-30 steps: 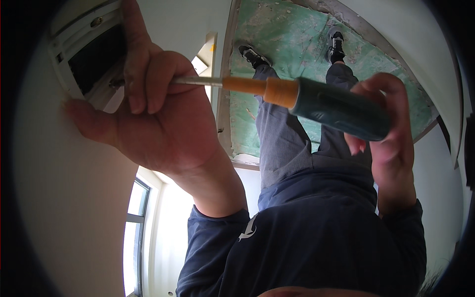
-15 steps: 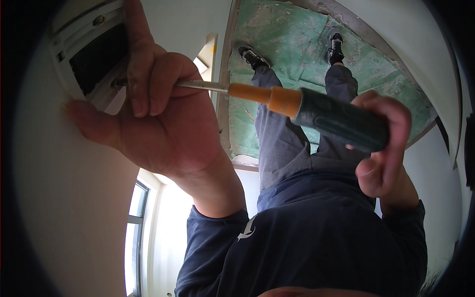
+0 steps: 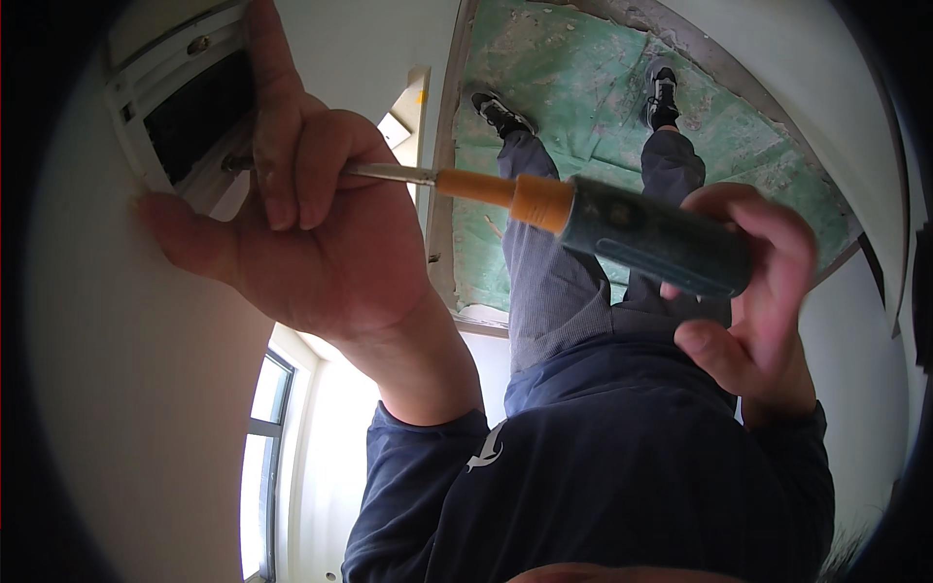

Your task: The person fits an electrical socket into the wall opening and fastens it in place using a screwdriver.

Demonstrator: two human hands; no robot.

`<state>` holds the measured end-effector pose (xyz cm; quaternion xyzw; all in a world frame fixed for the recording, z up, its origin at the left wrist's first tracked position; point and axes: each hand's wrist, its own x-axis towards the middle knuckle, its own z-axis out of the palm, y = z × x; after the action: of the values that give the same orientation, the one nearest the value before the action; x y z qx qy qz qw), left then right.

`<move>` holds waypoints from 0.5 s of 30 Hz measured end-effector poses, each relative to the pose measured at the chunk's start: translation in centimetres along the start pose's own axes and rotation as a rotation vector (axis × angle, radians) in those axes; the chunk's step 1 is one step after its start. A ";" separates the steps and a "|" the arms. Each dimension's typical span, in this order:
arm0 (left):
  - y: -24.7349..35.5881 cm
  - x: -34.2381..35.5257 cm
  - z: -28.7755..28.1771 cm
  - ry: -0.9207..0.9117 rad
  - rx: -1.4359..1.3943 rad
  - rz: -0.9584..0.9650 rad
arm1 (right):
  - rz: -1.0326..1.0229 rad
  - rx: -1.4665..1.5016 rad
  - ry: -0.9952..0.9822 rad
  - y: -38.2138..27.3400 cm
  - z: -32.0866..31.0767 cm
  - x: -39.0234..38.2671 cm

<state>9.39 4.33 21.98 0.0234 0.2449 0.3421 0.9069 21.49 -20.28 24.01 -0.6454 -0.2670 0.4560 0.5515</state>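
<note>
Crossing the head view, the screwdriver (image 3: pixel 544 202) points toward the wall box (image 3: pixel 165 78) at ten o'clock. At nine, the left hand (image 3: pixel 326 243) folds fingers over its shaft; at three, the right hand (image 3: pixel 782 277), half open, crooks fingers round the handle, thumb apart. Turning done or left: cannot tell.

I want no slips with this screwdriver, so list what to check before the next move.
1. Left hand at the shaft: ok, the shaft passes behind its curled fingers.
2. Right hand closed round the handle: not ok, its thumb stands off.
3. Screwdriver tip seated: cannot tell, fingers block the view.
4. Left thumb clear of the white frame: cannot tell.
5. Both shoes on the green floor covering: ok.
</note>
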 end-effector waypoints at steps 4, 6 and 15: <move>-0.2 -0.2 0.2 0.047 -0.025 0.018 | -0.335 -0.429 -0.120 1.4 -1.6 -0.3; 0.1 0.0 0.1 0.033 0.046 0.030 | -0.186 -0.427 -0.151 1.1 -1.9 -0.4; 0.3 0.0 -0.4 0.008 0.031 0.011 | -0.302 -0.167 0.023 0.9 0.3 1.7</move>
<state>9.04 4.56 21.73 0.0376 0.2536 0.3431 0.9036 21.85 -18.95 22.70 -0.6469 -0.3916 0.3369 0.5610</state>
